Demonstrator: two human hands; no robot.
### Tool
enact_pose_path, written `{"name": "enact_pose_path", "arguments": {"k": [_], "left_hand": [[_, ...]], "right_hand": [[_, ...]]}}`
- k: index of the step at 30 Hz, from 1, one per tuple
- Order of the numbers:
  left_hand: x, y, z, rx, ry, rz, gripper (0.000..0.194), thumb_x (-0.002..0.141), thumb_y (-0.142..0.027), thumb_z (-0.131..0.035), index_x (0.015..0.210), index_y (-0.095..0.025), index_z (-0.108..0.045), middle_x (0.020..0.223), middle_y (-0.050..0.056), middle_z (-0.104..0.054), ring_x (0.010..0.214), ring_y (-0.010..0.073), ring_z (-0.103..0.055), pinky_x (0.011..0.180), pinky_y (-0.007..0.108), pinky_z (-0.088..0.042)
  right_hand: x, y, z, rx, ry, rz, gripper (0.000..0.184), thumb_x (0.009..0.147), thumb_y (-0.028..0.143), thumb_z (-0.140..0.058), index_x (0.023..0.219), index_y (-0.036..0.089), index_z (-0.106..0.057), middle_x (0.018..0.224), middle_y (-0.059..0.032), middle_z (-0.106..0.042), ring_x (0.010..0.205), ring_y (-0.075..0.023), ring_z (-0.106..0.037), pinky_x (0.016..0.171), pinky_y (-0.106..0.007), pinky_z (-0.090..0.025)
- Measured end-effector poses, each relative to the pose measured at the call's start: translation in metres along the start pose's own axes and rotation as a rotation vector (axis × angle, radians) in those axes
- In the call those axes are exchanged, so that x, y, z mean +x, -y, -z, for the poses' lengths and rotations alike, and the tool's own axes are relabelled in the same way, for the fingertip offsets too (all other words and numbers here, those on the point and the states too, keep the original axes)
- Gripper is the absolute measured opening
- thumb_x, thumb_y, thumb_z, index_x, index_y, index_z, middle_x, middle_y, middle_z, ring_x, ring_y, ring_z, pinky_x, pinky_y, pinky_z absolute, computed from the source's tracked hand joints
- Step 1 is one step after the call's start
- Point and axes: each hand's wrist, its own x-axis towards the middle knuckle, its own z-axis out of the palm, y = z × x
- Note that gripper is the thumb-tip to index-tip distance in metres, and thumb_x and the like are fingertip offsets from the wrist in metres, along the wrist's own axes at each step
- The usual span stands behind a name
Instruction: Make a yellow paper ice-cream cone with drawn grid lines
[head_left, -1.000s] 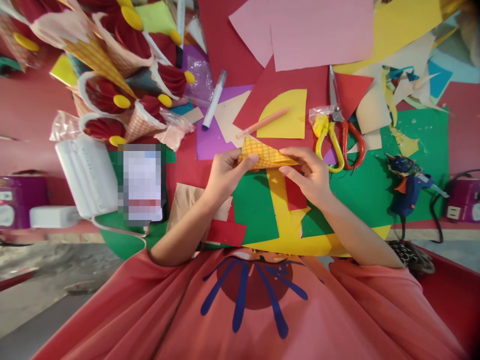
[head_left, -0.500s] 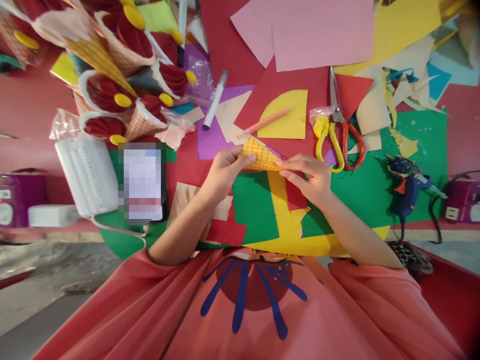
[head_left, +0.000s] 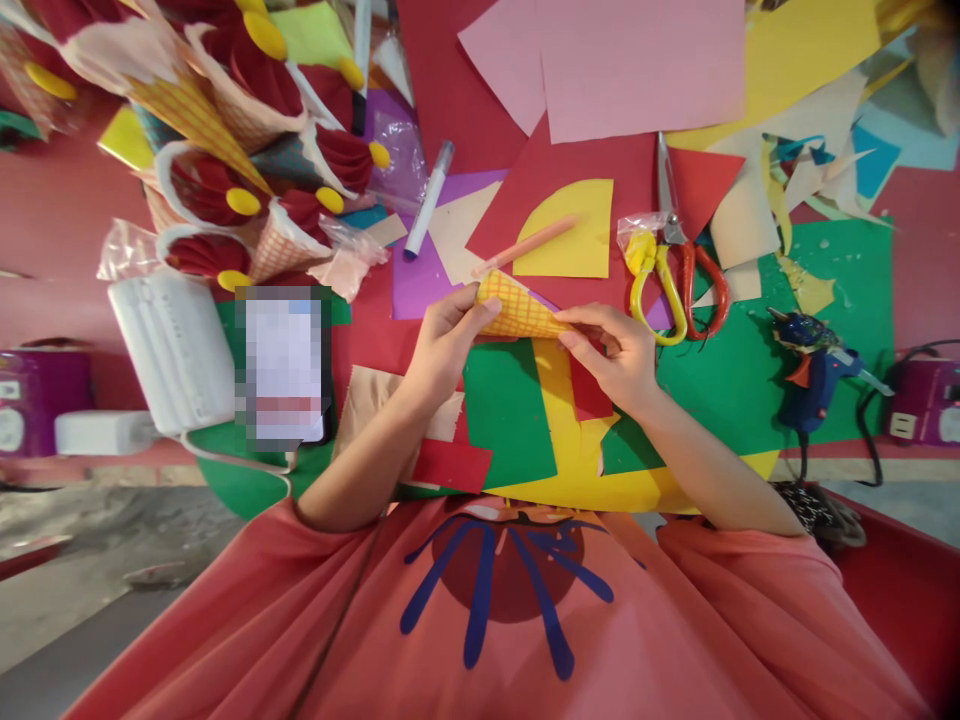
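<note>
Both my hands hold a small yellow paper cone with an orange grid pattern, lying sideways above the coloured paper sheets. My left hand pinches its wide end, thumb on top. My right hand has its fingers closed around the pointed end. Under the hands lie green paper, a yellow strip and a red scrap.
Finished paper cones with red and yellow fillings are piled at the back left. A marker, an orange pencil, scissors, a blue glue gun, a phone and a white charger lie around.
The flat gridded paper has been rolled tighter into a cone. My right hand slid a little left along its tip; my left thumb shifted up on the wide end.
</note>
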Motion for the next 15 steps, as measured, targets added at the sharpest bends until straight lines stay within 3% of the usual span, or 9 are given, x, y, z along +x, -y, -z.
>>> {"name": "enact_pose_path", "arguments": {"k": [7, 15], "left_hand": [[0.000, 0.006, 0.005, 0.000, -0.062, -0.036, 0.028, 0.078, -0.041, -0.069, 0.066, -0.018, -0.058, 0.063, -0.002, -0.055, 0.070, 0.0154, -0.062, 0.068, 0.026, -0.051], [0.001, 0.012, 0.009, 0.017, -0.120, -0.076, 0.028, 0.079, -0.039, -0.070, 0.065, -0.018, -0.055, 0.067, -0.001, -0.055, 0.078, 0.0170, -0.064, 0.074, 0.027, -0.051]], "right_hand": [[0.002, 0.001, 0.000, -0.004, 0.008, 0.055, 0.014, 0.086, 0.019, -0.065, 0.097, 0.024, -0.072, 0.092, -0.0013, -0.076, 0.083, -0.0142, -0.071, 0.076, -0.029, -0.059], [0.001, 0.000, -0.001, 0.101, 0.023, -0.122, 0.013, 0.087, 0.024, -0.064, 0.097, 0.025, -0.072, 0.095, -0.0007, -0.074, 0.088, -0.0147, -0.070, 0.076, -0.029, -0.058]]}}
